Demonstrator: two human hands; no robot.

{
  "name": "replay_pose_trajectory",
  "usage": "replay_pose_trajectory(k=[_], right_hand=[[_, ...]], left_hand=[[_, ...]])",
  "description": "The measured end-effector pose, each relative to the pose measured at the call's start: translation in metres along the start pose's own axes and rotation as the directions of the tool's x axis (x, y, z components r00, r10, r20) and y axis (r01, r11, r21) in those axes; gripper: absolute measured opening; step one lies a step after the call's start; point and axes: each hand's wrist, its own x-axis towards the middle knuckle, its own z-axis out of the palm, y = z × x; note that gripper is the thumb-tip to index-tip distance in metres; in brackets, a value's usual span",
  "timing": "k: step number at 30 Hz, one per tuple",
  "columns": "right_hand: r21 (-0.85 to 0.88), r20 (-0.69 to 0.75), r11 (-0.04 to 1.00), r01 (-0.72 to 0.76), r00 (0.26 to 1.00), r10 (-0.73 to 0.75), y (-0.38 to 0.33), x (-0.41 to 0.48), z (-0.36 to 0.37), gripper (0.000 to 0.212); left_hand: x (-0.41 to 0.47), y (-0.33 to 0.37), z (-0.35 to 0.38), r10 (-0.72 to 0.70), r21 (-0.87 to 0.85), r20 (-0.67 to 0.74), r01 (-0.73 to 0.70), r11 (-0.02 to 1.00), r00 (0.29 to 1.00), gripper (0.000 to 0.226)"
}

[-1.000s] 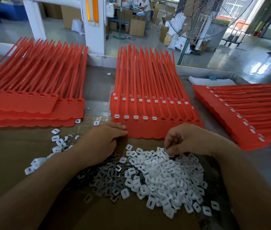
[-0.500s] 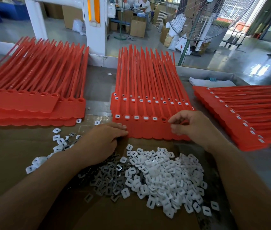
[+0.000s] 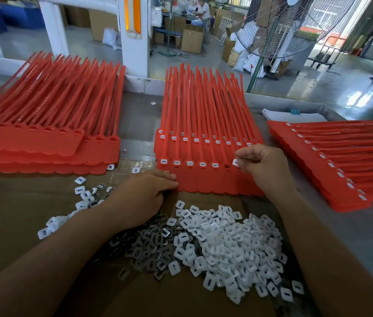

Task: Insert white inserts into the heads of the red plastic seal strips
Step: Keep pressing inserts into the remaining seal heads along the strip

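R hand is up over the mid stack of red seal strips. Thumb and fingertips pinch one white insert, held at the front row of heads, just right of the empty head, 6th from the left. Can't tell if the insert touches the plastic. The 5 heads left of it in that row have white pieces seated. L hand lies palm down on the cardboard sheet, fingers loose, holding nothing, tips touching the stack's near-left corner.

Mid stack sits at the centre of the table, tails pointing to the far edge. Btw the two forearms, toward the near edge, the pile of white inserts lies on the cardboard. Touching its left side is a smaller heap of grey metal clips, partly under the L wrist. A few loose inserts are scattered left of the L forearm.

Left stack lies by the table's left edge, heads w/ open sockets. Right stack lies by the right edge, turned crosswise, tails running off right, heads w/ white pieces in.

Beyond the far edge stand a white pillar and a big floor fan. Further back a person is at a bench among cartons.
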Motion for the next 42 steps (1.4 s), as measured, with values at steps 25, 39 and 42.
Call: replay_pose_trajectory(k=[25,39,42], right_hand=[[-0.189,0.174,0.981,0.053,0.985,-0.019,0.008,0.008,0.017,0.021],[-0.145,0.161,0.985,-0.090,0.981,0.113,0.004,0.018,0.016,0.023],[-0.118,0.215,0.973,-0.199,0.951,0.221,0.000,0.027,0.014,0.024]], left_hand=[[0.000,-0.001,0.000,0.025,-0.004,-0.020,-0.026,1.000,0.999,0.051],[0.000,0.002,-0.002,0.049,0.041,-0.030,-0.048,0.998,0.998,0.052],[-0.001,0.002,-0.002,0.053,0.039,-0.041,-0.051,0.998,0.998,0.052]])
